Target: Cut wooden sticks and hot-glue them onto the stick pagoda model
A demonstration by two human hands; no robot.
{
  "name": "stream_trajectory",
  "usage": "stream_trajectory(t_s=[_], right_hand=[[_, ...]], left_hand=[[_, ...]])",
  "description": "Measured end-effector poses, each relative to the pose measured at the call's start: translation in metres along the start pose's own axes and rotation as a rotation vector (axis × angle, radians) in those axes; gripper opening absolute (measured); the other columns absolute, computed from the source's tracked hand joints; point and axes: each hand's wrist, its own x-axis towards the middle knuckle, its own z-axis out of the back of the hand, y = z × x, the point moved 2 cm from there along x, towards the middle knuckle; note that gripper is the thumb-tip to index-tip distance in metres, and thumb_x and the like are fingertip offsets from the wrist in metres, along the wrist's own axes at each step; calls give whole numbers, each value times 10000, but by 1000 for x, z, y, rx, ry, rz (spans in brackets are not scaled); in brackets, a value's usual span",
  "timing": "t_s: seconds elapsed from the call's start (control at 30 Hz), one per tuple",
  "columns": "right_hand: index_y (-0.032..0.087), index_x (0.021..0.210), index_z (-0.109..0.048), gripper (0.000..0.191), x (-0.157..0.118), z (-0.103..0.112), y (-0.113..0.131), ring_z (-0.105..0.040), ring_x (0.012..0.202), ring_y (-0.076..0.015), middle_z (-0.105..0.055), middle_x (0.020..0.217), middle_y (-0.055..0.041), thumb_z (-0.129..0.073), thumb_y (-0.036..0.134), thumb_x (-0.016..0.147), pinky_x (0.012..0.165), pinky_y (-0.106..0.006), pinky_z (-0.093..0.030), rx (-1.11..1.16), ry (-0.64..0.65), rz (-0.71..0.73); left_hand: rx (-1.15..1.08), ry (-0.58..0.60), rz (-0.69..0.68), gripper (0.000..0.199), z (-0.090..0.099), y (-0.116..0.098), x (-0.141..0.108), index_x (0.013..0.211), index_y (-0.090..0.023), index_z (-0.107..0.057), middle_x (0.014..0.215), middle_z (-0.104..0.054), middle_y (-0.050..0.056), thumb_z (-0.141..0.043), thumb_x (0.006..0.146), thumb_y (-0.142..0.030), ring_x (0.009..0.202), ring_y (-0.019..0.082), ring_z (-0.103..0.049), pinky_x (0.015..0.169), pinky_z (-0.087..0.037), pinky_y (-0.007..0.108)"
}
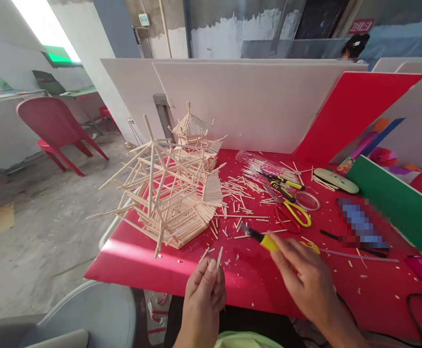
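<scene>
My left hand (205,285) is closed, pinching a short thin wooden stick (219,258) between thumb and fingers; a second stick tip shows beside it. Closed around the yellow end of a yellow-and-black tool (269,241) is my right hand (305,270). The tool's grey tip points left toward the table; its exact kind is unclear. Beyond my left hand stands a pavilion model (163,166) of wooden sticks, its upper frame open and its roof ribs bare. A model with a slatted pointed roof (191,126) stands behind it.
Loose sticks (238,191) and offcuts lie across the red tabletop (245,275). Yellow-and-black pliers (283,186), scissors with a yellow handle (299,212), a roll of clear tape (308,200) and a green board (388,203) are on the right. White boards (254,106) stand behind.
</scene>
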Motion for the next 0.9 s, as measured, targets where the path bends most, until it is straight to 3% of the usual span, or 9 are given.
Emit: stream_trajectory(t_s=[0.13,0.3,0.5,0.6,0.67,0.8,0.9], right_hand=[[266,1400,-534,410,-2,3,28,-641,809,-164,-684,931,-38,-493,294,994,731,-297,-498,139,174,143],[249,1386,-547,399,-9,-2,41,-637,810,-161,-675,917,-37,-493,293,993,720,-295,-507,174,173,129],[262,1377,-566,395,-4,-13,20,-634,805,-170,-682,912,-47,-486,323,995,740,-309,-484,41,106,125],[246,1323,-621,387,6,-11,-11,-609,665,-162,-689,831,-45,-477,394,997,622,-293,-441,-159,-59,-49],[235,1339,-607,408,6,-10,-25,-618,679,-168,-704,875,-55,-470,414,999,607,-291,-429,-187,-96,-140],[272,1330,-611,386,-18,-27,-15,-626,756,-177,-695,886,-49,-476,413,997,713,-310,-434,-181,97,1],[254,1297,-633,376,-41,-44,-5,-616,742,-178,-678,850,-48,-484,414,992,691,-321,-417,-275,146,47]], left_hand=[[10,-126,-59,519,0,3,8,645,-175,-476,537,-371,-83,-885,596,-491,458,27,-232,413,-169,152],[14,-139,-47,532,1,7,8,664,-177,-483,530,-368,-87,-890,573,-508,457,27,-235,421,-177,154],[9,-111,-49,488,2,4,3,646,-178,-463,550,-372,-80,-859,654,-463,454,29,-218,416,-168,160],[21,-31,-41,483,3,4,-2,616,-173,-456,543,-351,-72,-823,707,-473,463,38,-213,416,-160,165],[25,0,-33,465,3,3,-3,613,-167,-468,543,-343,-70,-798,740,-468,466,39,-199,416,-153,165],[-33,-10,-3,420,2,-1,4,630,-161,-497,549,-359,-70,-787,758,-436,452,33,-189,405,-157,163],[-67,-9,61,402,1,-3,11,660,-158,-532,545,-392,-70,-817,717,-436,431,25,-206,387,-155,157]])
